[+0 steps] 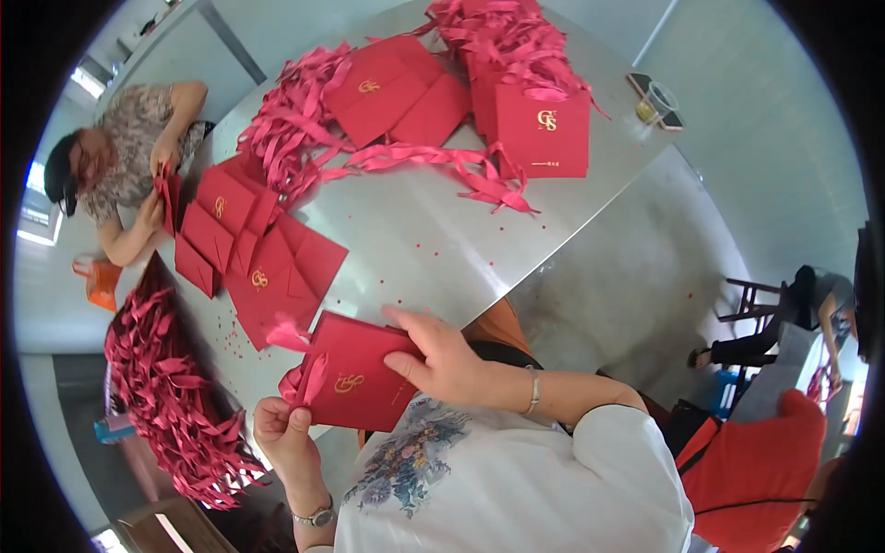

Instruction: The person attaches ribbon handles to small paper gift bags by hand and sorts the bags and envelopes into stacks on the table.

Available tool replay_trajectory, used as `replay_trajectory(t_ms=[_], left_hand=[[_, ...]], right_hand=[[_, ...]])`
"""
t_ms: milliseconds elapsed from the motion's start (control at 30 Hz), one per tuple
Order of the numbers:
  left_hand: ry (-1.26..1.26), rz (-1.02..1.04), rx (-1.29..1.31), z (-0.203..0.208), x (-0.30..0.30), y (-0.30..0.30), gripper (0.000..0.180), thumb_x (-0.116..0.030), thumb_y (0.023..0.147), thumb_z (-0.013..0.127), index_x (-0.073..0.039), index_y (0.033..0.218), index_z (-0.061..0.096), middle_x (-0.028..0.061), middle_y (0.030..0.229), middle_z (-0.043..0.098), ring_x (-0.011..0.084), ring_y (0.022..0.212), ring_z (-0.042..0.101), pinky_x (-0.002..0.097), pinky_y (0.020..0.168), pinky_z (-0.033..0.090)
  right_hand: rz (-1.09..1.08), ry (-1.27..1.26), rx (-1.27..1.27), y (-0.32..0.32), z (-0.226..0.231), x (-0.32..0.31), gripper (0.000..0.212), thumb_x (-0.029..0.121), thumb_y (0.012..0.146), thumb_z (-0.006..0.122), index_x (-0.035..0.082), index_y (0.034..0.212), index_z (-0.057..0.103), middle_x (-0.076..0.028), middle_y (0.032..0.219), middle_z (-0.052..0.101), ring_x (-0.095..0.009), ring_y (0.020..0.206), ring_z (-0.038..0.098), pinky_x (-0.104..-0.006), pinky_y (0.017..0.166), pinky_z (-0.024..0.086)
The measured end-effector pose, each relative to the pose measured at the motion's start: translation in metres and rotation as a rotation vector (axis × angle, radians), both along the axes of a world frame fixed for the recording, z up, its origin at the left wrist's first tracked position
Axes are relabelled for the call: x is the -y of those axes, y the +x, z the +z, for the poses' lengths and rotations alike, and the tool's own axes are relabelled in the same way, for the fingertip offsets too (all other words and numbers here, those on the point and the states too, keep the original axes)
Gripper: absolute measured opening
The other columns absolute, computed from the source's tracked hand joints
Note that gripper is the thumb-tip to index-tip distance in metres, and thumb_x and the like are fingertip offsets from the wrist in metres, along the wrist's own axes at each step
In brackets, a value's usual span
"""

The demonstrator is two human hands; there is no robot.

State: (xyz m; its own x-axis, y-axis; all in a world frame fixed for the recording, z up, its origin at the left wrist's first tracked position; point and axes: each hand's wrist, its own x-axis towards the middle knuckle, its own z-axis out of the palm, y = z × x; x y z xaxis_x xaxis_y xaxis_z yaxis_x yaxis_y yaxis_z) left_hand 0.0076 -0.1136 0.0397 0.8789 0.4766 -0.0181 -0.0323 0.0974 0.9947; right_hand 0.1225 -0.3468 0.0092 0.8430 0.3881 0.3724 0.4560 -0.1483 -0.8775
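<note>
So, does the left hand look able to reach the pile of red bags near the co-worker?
Probably yes: the pile lies just beyond the held red bag, and tabletop leads there on the left. But the left hand is at that bag's ribbon and may need to come away.

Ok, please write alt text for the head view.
The right hand holds a red bag, the left hand at its ribboned side. Beyond, more red bags and ribbons lie on a table; a co-worker at left holds another.
</note>
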Motion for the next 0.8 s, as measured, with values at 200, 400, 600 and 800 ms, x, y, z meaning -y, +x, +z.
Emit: replay_trajectory(t_ms=[200,400,600,800], left_hand=[[0.14,-0.297,0.133,0.017,0.056,0.087,0.025,-0.011,0.09,0.065,-0.002,0.111,0.056,0.006,0.102,0.062,0.0135,0.093,0.06,0.0262,0.079,0.048],[0.931,-0.449,0.166,0.005,0.108,0.224,0.043,-0.008,0.083,0.065,-0.002,0.124,0.054,0.0173,0.124,0.059,0.0307,0.114,0.057,0.0378,0.097,0.046],[1.402,-0.652,0.329,-0.028,0.176,0.321,0.05,0.005,0.072,0.055,-0.003,0.122,0.056,0.0165,0.123,0.056,0.0334,0.122,0.049,0.0451,0.096,0.042],[1.462,-0.756,0.303,-0.032,0.151,0.292,0.037,0.0,0.075,0.059,-0.006,0.111,0.064,0.0095,0.102,0.058,0.0295,0.102,0.055,0.0419,0.087,0.043]], right_hand=[[-0.148,0.285,-0.283,0.049,0.016,0.075,0.021,0.007,0.089,0.067,0.002,0.108,0.059,-0.003,0.086,0.06,-0.009,0.078,0.058,-0.0256,0.069,0.05],[-0.578,0.554,-0.095,0.123,0.005,0.186,0.02,0.005,0.098,0.056,0.001,0.117,0.053,-0.001,0.104,0.061,-0.006,0.092,0.055,-0.0214,0.082,0.046],[-0.782,0.547,-0.007,0.175,-0.035,0.239,0.021,0.006,0.098,0.054,-0.001,0.118,0.052,-0.004,0.108,0.062,-0.008,0.095,0.057,-0.0229,0.085,0.047],[-0.776,0.442,-0.107,0.199,-0.043,0.21,0.02,0.008,0.098,0.056,0.0,0.116,0.053,-0.003,0.106,0.061,-0.008,0.096,0.055,-0.0244,0.088,0.046]])
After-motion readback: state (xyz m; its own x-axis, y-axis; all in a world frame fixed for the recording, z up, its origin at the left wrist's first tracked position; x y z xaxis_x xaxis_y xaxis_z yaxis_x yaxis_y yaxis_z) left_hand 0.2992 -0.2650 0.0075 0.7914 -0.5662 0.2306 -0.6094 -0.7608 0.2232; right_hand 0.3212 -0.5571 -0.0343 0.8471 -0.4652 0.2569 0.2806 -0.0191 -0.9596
